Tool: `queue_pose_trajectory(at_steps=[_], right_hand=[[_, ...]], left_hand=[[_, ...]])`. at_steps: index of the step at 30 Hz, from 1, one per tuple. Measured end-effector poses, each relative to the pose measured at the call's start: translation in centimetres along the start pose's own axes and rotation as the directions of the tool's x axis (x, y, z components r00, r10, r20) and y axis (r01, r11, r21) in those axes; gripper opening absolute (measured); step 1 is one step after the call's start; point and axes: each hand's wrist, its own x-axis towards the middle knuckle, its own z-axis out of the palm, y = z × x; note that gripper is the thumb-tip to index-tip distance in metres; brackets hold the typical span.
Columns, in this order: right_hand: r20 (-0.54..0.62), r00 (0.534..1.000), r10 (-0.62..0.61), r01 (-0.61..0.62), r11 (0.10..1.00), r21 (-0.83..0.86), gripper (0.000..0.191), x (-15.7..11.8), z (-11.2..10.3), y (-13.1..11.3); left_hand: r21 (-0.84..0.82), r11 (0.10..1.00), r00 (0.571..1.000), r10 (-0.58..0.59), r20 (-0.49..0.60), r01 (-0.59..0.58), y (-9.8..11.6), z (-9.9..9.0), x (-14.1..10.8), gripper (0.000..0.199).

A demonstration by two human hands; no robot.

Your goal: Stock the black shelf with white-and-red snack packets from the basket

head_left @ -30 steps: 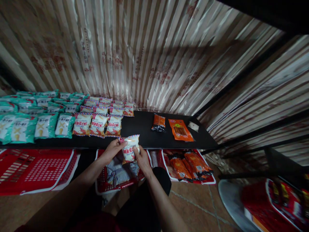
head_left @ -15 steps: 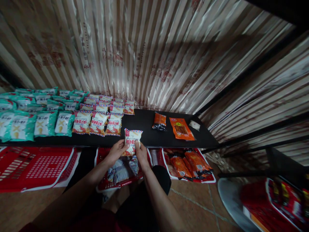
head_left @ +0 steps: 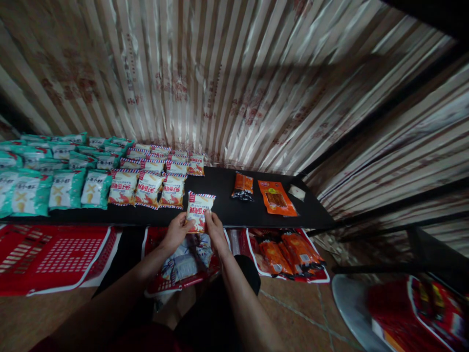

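Observation:
A white snack bag (head_left: 198,209) with red lettering is held upright between my two hands, over the front edge of the black shelf (head_left: 216,195). My left hand (head_left: 179,230) grips its lower left side, and my right hand (head_left: 214,227) grips its right side with the thumb on the front. To the left on the shelf stand several matching white snack bags (head_left: 148,188) in rows. Below my hands a red basket (head_left: 149,239) contains more blue-and-white bags (head_left: 186,261).
Several green snack bags (head_left: 62,188) fill the shelf's left end. Two orange packets (head_left: 243,186) (head_left: 276,198) and a small white item (head_left: 296,192) lie on the right. Under the shelf are a red basket (head_left: 73,256) at left and another with orange packets (head_left: 293,252). Striped curtain (head_left: 220,73) hangs behind.
The snack bag in my hands has moved slightly up and left, its top tilting a little. Both hands keep their hold, and the camera view has shifted slightly.

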Motion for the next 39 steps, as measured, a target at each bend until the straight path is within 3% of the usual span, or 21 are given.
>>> queue_pose_trajectory(at_steps=[6,10,22,33,39], right_hand=[[0.233,0.968,0.093,-0.12,0.987,0.104,0.051,0.1,-1.3,-1.6],[0.302,0.952,0.037,-0.078,0.989,0.125,0.053,0.9,-2.0,-1.4],[0.084,0.993,-0.089,0.095,0.993,-0.07,0.043,4.6,-1.5,0.0],[0.033,0.986,-0.162,0.164,0.945,-0.281,0.037,7.4,-1.9,0.9],[-0.017,0.985,-0.173,0.161,0.945,-0.285,0.038,8.8,-1.8,1.1]], left_hand=[[0.021,0.998,0.998,0.061,-0.004,-0.06,-0.7,0.1,1.4,0.043],[0.034,0.996,0.997,0.083,-0.006,-0.083,-1.2,0.2,2.2,0.041],[0.26,0.96,0.98,0.14,-0.145,-0.098,-1.7,0.9,5.5,0.041],[0.517,0.852,0.976,0.176,-0.131,-0.084,-1.1,1.8,6.7,0.035],[0.592,0.801,0.97,0.205,-0.13,-0.09,-0.9,2.5,7.1,0.039]])
